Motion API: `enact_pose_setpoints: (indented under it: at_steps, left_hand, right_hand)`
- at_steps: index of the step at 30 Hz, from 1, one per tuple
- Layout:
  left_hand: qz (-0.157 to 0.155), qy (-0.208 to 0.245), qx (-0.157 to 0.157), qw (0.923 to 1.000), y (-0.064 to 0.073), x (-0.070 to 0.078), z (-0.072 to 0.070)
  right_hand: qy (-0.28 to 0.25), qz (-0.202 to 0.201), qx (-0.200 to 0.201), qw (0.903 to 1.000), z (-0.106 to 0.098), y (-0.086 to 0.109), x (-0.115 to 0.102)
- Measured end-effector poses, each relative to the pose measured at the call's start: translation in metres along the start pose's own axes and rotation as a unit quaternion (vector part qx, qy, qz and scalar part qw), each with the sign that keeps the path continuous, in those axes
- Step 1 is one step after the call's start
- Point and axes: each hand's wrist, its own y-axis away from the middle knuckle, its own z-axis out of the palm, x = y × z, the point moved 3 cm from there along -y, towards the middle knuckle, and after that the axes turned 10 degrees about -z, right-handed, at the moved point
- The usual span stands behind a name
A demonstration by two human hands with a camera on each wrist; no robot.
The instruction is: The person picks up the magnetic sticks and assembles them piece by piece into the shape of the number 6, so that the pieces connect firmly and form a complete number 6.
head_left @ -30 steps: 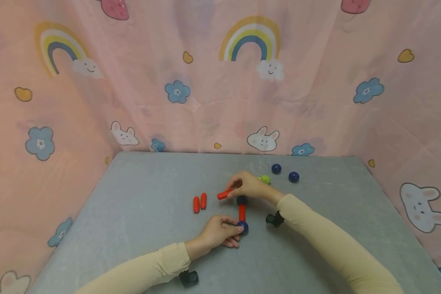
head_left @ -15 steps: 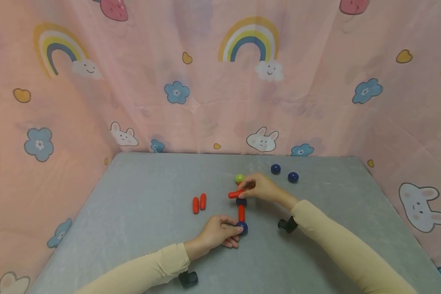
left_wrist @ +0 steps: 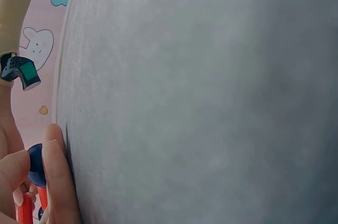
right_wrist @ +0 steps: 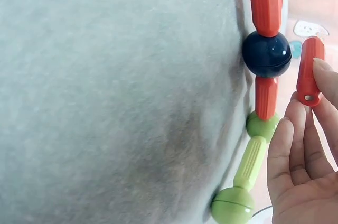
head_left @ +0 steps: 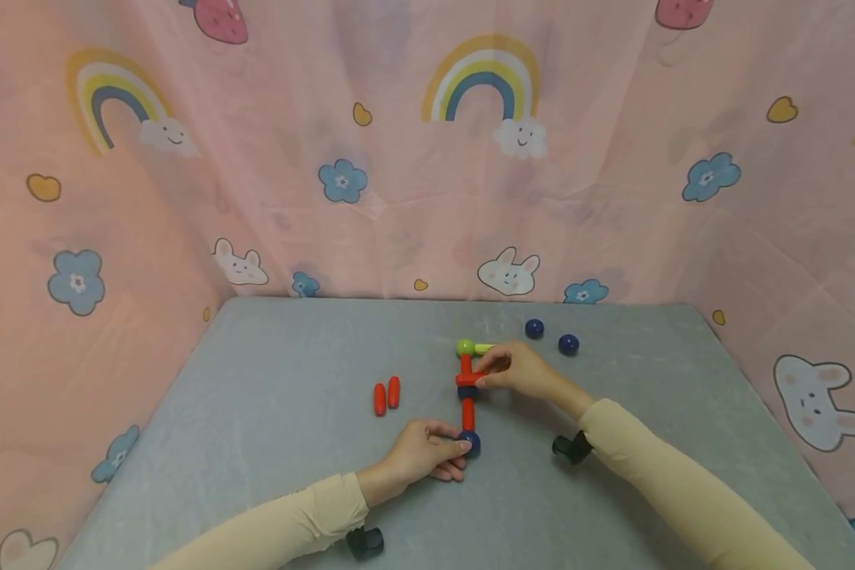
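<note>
A chain of rods and balls lies on the grey table. My left hand pinches the blue ball at its near end between thumb and fingers. From there a red rod runs to a dark blue ball. Beyond follow a second red rod, a green ball, a light green rod and another green ball. My right hand pinches a loose ribbed red rod by thumb and fingertips. In the head view this rod lies crosswise over the chain, just beyond the dark blue ball.
Two red rods lie side by side left of the chain. Toward the back right are two blue balls, one farther and one nearer. A patterned pink curtain hangs behind the grey table.
My right hand has moved right and slightly nearer with the red rod, from left of the chain to over it. The chain's far part has come into sight. My left hand stays put.
</note>
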Motion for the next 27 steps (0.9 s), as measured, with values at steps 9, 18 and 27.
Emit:
enact_pose_setpoints:
  at_steps: [9, 18, 27]
  left_hand:
    - [-0.001, 0.001, -0.002, 1.0, 0.002, 0.001, 0.0]
    - [-0.002, 0.001, 0.001, 1.0, 0.003, 0.002, 0.0]
    - [-0.004, 0.001, 0.001, 1.0, 0.002, 0.001, 0.0]
  right_hand:
    - [0.014, 0.01, 0.008, 0.9998, -0.004, 0.008, 0.004]
    - [0.0, 0.005, 0.02, 0.9998, -0.007, 0.015, 0.009]
    - [0.0, 0.033, 0.021, 0.9992, -0.009, 0.021, 0.013]
